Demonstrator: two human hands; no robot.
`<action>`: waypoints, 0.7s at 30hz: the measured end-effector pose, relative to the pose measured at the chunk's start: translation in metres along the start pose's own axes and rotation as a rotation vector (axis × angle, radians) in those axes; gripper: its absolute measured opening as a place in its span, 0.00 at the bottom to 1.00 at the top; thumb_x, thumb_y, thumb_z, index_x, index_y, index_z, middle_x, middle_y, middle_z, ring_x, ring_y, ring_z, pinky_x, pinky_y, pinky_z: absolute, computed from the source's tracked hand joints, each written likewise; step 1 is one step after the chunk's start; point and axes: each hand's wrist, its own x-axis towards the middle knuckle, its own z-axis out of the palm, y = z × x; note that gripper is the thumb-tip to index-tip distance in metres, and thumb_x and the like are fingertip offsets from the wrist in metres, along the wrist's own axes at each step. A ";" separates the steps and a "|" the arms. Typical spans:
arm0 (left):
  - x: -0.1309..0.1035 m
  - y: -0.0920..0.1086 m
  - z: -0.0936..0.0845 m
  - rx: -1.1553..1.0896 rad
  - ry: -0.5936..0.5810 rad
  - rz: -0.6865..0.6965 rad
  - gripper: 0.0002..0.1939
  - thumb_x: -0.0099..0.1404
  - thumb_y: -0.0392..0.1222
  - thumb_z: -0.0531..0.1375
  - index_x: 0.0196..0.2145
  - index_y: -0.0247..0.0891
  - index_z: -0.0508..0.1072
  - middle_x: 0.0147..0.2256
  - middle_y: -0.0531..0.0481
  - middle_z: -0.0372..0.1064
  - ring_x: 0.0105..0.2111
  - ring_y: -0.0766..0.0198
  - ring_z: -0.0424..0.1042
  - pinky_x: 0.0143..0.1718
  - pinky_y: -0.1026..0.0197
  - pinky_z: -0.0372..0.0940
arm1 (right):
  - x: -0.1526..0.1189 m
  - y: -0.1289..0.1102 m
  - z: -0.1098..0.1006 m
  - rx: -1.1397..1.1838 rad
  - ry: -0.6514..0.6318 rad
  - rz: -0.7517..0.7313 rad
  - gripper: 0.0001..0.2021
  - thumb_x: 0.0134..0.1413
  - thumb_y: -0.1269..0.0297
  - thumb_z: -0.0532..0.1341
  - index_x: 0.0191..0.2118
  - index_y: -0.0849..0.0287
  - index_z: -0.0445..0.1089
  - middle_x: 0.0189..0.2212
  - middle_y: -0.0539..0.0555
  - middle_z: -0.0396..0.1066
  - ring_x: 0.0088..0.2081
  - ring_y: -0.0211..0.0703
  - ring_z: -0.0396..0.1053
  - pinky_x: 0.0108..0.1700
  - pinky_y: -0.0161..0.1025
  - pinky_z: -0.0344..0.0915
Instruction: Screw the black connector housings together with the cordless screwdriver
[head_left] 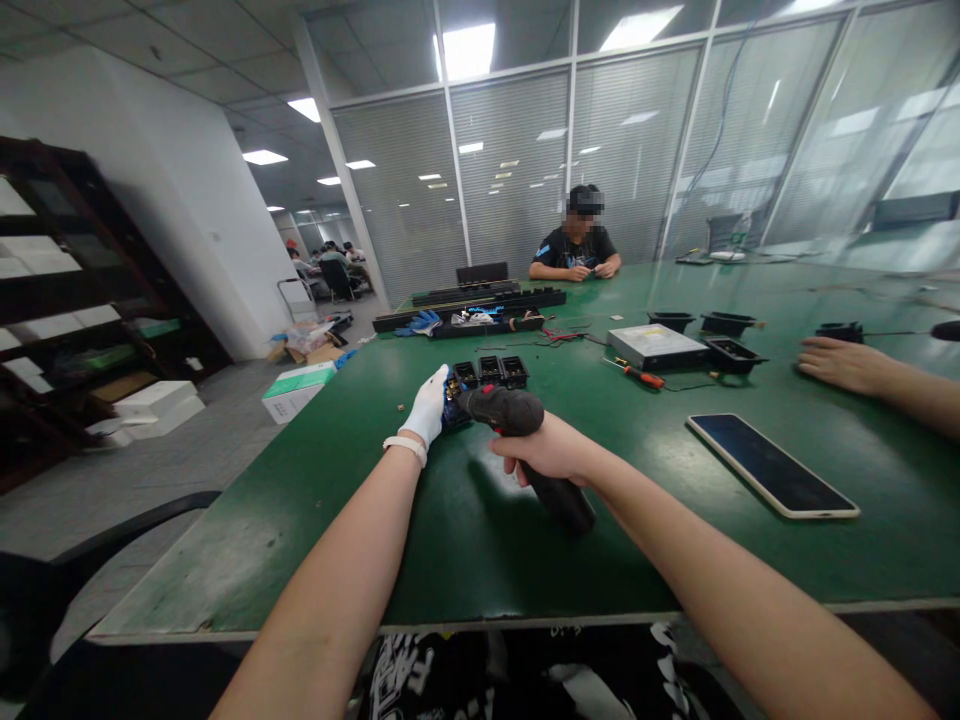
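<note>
My right hand [551,450] is wrapped around the grip of a black-and-red cordless screwdriver [504,408]. Its front end points left, at a small black box [454,412] with brass-coloured bits in it. On that box's left side, my left hand [427,405], in a white glove with blue on the fingers, is closed against its edge; the fingertips are partly hidden. Just behind stand several open black boxes [490,372] in a row, with small brass-coloured pieces inside. The screwdriver's tip is hard to make out.
A phone [772,465] lies at right on the green table [315,540]. Beyond it are an orange screwdriver [637,374], a metal case [655,346] and black housings [731,353]. Another person's hand [844,365] rests at right; a person [576,245] sits opposite. Blue gloves [420,323] lie behind.
</note>
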 end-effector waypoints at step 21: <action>-0.003 0.002 0.005 0.004 0.067 -0.041 0.24 0.83 0.58 0.67 0.62 0.36 0.85 0.47 0.35 0.89 0.48 0.43 0.91 0.59 0.44 0.82 | -0.003 -0.004 0.000 0.009 0.000 0.022 0.17 0.68 0.74 0.70 0.25 0.58 0.73 0.21 0.50 0.77 0.20 0.39 0.72 0.25 0.35 0.67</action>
